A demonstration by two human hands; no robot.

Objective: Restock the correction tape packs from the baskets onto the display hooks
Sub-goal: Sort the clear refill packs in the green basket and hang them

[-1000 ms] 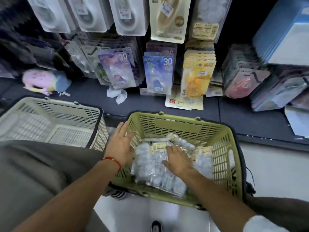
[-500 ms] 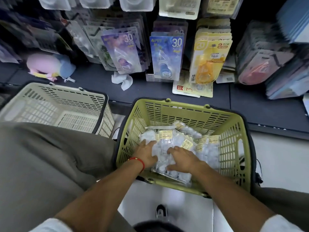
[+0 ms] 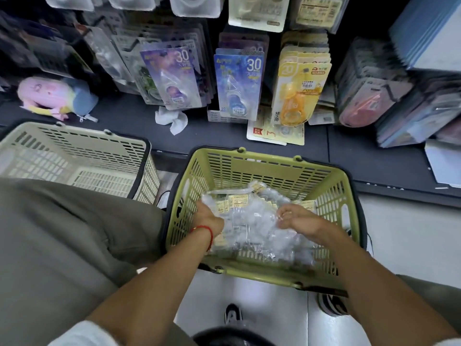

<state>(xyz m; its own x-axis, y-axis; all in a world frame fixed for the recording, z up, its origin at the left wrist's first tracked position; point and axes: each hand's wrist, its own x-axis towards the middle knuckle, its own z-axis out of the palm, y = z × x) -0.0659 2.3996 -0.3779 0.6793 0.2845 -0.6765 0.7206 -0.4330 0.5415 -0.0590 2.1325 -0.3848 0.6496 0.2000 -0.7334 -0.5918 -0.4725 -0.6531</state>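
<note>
Correction tape packs [image 3: 252, 221] heaped in green basket [image 3: 272, 168]. Our left hand [image 3: 208, 217] grips pile's left edge, fingers curled. Right hand [image 3: 298, 219] pinches clear wrap on top. Judgement: light, slippery, crinkly blisters; take by stiff card header near hang hole.

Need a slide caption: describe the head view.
Both hands gather clear packs in the green basket below stocked hooks.

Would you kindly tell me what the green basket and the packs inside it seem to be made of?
The green basket looks like moulded rigid plastic with a matte finish: its walls are slotted grids in one even colour. The packs appear to be clear glossy plastic, judging by the see-through glare, with yellowish labels that are probably paper or card.
</note>
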